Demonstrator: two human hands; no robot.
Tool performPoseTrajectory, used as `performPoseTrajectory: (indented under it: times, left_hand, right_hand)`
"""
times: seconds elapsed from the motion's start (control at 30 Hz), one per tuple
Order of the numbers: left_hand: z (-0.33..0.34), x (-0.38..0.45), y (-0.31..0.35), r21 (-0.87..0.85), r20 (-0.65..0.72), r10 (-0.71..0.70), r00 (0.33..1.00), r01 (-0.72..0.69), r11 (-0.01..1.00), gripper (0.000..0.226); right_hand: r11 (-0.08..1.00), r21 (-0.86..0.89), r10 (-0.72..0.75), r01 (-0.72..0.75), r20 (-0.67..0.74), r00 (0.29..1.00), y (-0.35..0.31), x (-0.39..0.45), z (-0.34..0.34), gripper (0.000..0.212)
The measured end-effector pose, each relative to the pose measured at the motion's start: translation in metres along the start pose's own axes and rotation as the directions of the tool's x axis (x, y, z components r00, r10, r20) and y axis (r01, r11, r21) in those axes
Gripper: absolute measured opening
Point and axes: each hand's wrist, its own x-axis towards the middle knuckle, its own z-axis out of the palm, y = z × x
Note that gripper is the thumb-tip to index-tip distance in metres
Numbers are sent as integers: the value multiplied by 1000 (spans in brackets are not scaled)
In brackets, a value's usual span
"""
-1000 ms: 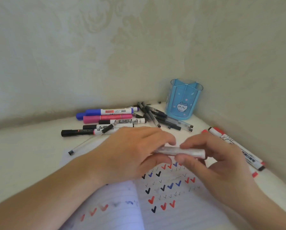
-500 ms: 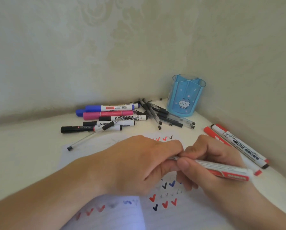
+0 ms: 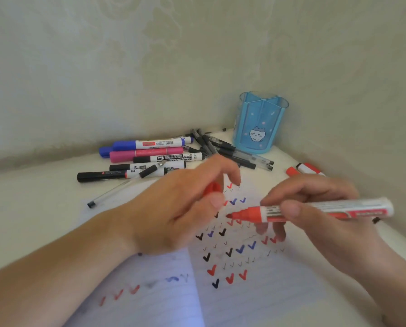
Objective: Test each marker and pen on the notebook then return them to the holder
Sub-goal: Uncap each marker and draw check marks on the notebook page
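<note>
My right hand (image 3: 315, 208) grips an uncapped red marker (image 3: 315, 210), its red tip pointing left just above the notebook (image 3: 256, 291). My left hand (image 3: 180, 208) holds the marker's red cap (image 3: 212, 188) between thumb and fingers, a short way left of the tip. The open notebook page carries many red, blue and black check marks. The blue pen holder (image 3: 259, 123), printed with a small cat, stands in the corner at the back right and looks empty.
A row of markers (image 3: 150, 159) in blue, pink and black lies behind the notebook, beside a pile of black pens (image 3: 232, 152). A clear pen (image 3: 110, 193) lies at the left. Two more red markers (image 3: 303, 169) rest by the right wall. Walls close the corner.
The cap has come off the red marker: my left hand pulled it away to the left, and my right hand drew the marker to the right, baring its tip.
</note>
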Motion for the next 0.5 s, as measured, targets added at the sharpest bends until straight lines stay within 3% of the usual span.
performPoseTrajectory:
  times: [0.1, 0.2, 0.37, 0.5]
  left_hand:
    - [-5, 7, -2, -25, -87, 19, 996, -21, 999, 25]
    - [-1, 6, -8, 56, -107, 33, 994, -27, 998, 18]
    - [2, 9, -10, 46, -38, -97, 995, 99, 994, 37]
    - [2, 9, -12, 123, 13, -106, 994, 103, 987, 40]
  right_hand:
    - [989, 22, 149, -149, -38, 988, 2, 5, -8, 46]
    - [973, 53, 221, -224, 67, 973, 4, 3, -7, 49]
    - [952, -133, 279, -275, 11, 960, 5, 2, -5, 34]
    - [921, -246, 288, -300, -87, 954, 9, -2, -1, 41]
